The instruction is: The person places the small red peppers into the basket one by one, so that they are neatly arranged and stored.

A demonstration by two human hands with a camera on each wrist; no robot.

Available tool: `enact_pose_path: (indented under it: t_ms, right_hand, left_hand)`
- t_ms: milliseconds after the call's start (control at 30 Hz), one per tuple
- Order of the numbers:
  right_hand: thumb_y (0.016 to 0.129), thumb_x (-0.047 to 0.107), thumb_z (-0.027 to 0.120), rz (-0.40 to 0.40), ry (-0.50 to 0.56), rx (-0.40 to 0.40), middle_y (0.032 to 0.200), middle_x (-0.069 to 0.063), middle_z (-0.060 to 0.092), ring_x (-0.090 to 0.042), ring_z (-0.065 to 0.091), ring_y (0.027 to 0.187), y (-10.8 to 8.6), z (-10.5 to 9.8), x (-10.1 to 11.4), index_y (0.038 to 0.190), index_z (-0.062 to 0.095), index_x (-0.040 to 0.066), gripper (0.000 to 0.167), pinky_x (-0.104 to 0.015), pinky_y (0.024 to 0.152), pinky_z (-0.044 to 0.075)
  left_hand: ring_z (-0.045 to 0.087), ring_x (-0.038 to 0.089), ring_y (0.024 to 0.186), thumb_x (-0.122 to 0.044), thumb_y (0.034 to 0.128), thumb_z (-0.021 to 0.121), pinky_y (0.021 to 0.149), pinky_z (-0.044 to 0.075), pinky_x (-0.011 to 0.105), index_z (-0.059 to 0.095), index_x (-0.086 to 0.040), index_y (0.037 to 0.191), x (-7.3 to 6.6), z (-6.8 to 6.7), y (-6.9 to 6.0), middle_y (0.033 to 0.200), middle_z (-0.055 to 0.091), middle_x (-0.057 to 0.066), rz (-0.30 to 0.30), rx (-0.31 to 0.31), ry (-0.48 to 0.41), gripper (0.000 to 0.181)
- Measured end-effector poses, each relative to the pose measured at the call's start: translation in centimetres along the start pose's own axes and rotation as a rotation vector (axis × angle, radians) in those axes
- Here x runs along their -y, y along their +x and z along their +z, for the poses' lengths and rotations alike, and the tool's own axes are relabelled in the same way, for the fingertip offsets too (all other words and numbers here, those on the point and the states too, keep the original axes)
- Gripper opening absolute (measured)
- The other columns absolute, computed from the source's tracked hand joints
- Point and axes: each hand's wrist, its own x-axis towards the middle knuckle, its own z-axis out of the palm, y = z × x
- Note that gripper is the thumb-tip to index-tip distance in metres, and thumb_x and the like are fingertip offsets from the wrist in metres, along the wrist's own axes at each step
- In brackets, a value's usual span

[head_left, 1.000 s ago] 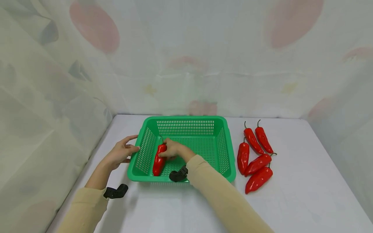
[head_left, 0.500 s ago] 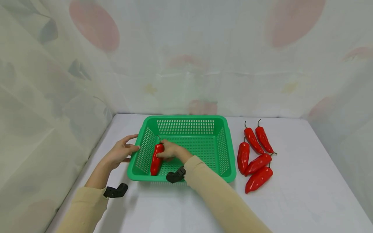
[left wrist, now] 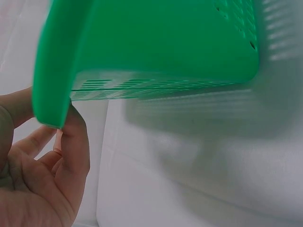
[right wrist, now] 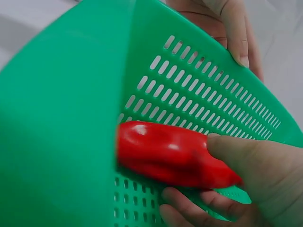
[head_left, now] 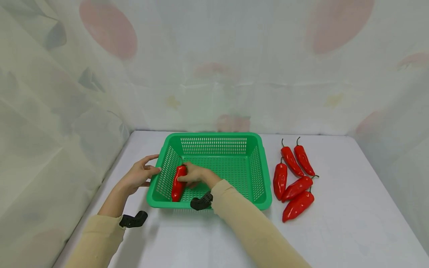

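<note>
The handling of peppers in a green basket [head_left: 231,169] is shown. Of six peppers in view, one is enclosed by the basket's walls and is held there by the right hand [head_left: 197,174]; its release has not been made. Five loose peppers [head_left: 279,181] are found outside the basket, untouched by either hand. From this distribution, the work is judged to be at an early stage, with one pepper brought within the walls and the other five left to be dealt with.

The held pepper [head_left: 177,186] is situated at the left side of the right hand, lengthwise, its stem end at the fingertips and its tapered end pointed back toward the body. It is pinched between the thumb, laid along the near flank, and the fingers, curled round the opposite side; the stem is largely hidden by them. Whether its weight is borne by the basket floor cannot be told.

Beyond the pepper, farther left of the right hand, the basket's side wall is seen, and its rim is pinched between thumb and finger by the left hand [head_left: 139,175], which is placed outside it. The loose peppers are grouped well to the right of the right hand, past the opposite wall, on the white table [head_left: 352,208].
</note>
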Motion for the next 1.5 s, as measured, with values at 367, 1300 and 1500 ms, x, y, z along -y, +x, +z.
enact_pose_path:
  t_ms: [367,1300,1500]
  right_hand:
    - [0.090,0.016,0.058,0.008,-0.003,0.023,0.124,-0.020,0.048,-0.036,0.060,0.096,0.0,0.0,-0.1,0.147,0.017,0.009,0.070,-0.044,0.079,0.053]
    - [0.096,0.027,0.048,-0.104,-0.313,0.011,0.123,-0.018,0.053,-0.031,0.059,0.101,-2.2,-2.3,1.5,0.142,0.033,0.007,0.052,-0.045,0.080,0.052]
    - [0.095,0.028,0.050,-0.220,-0.468,-0.057,0.114,-0.012,0.060,-0.024,0.060,0.095,-3.1,-2.7,2.5,0.134,0.044,0.006,0.045,-0.034,0.074,0.052]
  left_hand:
    - [0.060,0.021,0.084,-0.019,0.0919,0.057,0.076,0.053,0.045,0.019,-0.017,0.148,-0.1,0.0,-0.2,0.104,0.058,0.017,-0.002,-0.002,0.010,0.067]
    - [0.062,0.021,0.083,-0.020,0.0916,0.057,0.071,0.055,0.042,0.019,-0.017,0.147,0.3,-0.1,0.2,0.105,0.058,0.019,0.013,0.004,-0.012,0.068]
    - [0.063,0.022,0.084,-0.020,0.0919,0.057,0.073,0.054,0.044,0.019,-0.017,0.147,0.4,-0.1,0.2,0.105,0.058,0.019,0.018,0.005,-0.019,0.067]
